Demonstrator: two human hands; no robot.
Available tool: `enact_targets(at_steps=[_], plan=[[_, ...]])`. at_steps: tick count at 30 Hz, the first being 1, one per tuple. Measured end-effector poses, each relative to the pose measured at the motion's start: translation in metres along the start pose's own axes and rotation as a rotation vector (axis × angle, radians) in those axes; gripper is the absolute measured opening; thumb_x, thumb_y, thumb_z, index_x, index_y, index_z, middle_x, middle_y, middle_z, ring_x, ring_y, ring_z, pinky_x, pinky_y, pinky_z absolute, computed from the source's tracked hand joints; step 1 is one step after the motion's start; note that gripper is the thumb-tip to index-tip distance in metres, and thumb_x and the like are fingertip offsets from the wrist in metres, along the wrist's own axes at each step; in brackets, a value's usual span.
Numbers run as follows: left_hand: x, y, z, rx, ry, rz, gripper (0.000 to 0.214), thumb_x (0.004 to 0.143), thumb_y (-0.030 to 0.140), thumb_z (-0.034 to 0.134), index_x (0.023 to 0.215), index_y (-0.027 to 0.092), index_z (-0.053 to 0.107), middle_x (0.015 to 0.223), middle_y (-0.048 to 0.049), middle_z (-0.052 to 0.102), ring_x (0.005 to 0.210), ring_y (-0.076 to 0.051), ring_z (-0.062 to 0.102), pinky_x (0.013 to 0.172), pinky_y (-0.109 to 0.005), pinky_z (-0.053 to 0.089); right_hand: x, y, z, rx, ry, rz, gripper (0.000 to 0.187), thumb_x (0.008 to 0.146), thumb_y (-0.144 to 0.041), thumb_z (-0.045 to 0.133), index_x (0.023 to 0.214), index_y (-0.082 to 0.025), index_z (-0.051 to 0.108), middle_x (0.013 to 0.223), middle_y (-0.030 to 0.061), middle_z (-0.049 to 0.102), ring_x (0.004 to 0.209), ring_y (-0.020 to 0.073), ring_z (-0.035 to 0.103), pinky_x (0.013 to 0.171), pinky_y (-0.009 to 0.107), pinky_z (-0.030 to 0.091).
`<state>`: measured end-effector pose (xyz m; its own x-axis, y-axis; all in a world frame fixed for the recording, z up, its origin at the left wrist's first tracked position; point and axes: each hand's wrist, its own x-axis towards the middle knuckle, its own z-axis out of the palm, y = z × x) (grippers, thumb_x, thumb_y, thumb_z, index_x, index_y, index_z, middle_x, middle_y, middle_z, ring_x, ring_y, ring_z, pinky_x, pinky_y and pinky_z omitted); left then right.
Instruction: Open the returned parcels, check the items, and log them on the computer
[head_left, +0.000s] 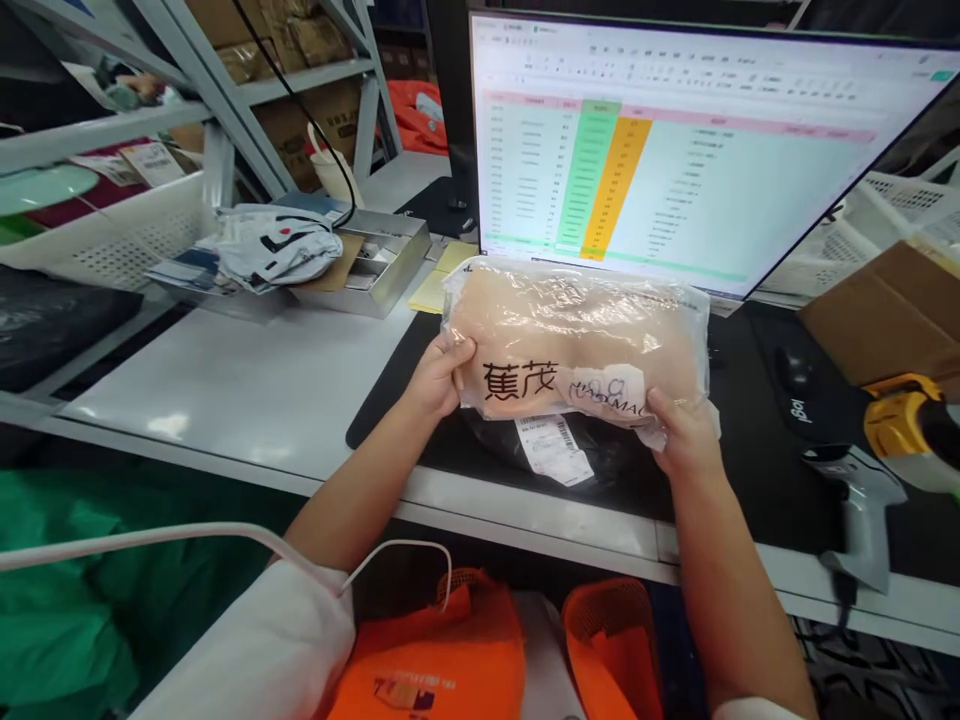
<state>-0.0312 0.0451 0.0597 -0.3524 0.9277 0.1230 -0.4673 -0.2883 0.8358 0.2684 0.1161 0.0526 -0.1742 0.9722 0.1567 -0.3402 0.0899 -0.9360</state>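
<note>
Between my two hands is a clear plastic package (577,330) with beige, padded-looking contents and dark printed characters, raised above the desk in front of the monitor. My left hand (442,375) grips its left end, thumb on the front face. At the lower right corner, my right hand (684,430) pinches the package, thumb also in front. The fingers behind it are hidden. Under the package, a black plastic bag (495,445) with a white barcode label (553,450) lies on the black desk mat (397,400).
A monitor (675,170) showing a spreadsheet stands behind. On the right are a mouse (793,378), a barcode scanner (859,510), a yellow tape dispenser (904,420) and a cardboard box (889,310). Left are a metal tray (394,265), bagged cloth (274,245) and a white basket (142,235).
</note>
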Motion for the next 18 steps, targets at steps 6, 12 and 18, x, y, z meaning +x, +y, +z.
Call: enact_targets(at_steps=[6, 12, 18], plan=[[0.004, -0.006, -0.001, 0.066, 0.088, 0.164, 0.058, 0.068, 0.065, 0.087, 0.098, 0.017, 0.076, 0.089, -0.0102, 0.080, 0.100, -0.033, 0.076, 0.090, -0.041, 0.063, 0.002, 0.002, 0.000, 0.057, -0.002, -0.028, 0.058, 0.070, -0.036, 0.093, 0.122, -0.022, 0.073, 0.113, 0.0085, 0.078, 0.113, 0.0297, 0.072, 0.101, 0.043, 0.059], [0.008, -0.012, -0.015, 0.383, 0.157, 0.334, 0.053, 0.079, 0.067, 0.077, 0.082, 0.015, 0.073, 0.076, -0.0058, 0.074, 0.072, -0.020, 0.070, 0.066, -0.029, 0.057, 0.003, 0.006, -0.003, -0.007, 0.044, -0.124, 0.052, 0.071, -0.035, 0.091, 0.118, -0.022, 0.074, 0.116, 0.0082, 0.077, 0.115, 0.0274, 0.071, 0.106, 0.044, 0.056], [0.003, -0.003, -0.012, 0.610, 0.172, 0.423, 0.057, 0.076, 0.069, 0.077, 0.063, 0.015, 0.066, 0.058, -0.0008, 0.059, 0.056, -0.013, 0.054, 0.053, -0.026, 0.042, 0.007, 0.020, -0.013, -0.106, 0.068, -0.208, 0.044, 0.074, -0.033, 0.090, 0.114, -0.021, 0.075, 0.113, 0.0068, 0.078, 0.115, 0.0267, 0.071, 0.112, 0.048, 0.050]])
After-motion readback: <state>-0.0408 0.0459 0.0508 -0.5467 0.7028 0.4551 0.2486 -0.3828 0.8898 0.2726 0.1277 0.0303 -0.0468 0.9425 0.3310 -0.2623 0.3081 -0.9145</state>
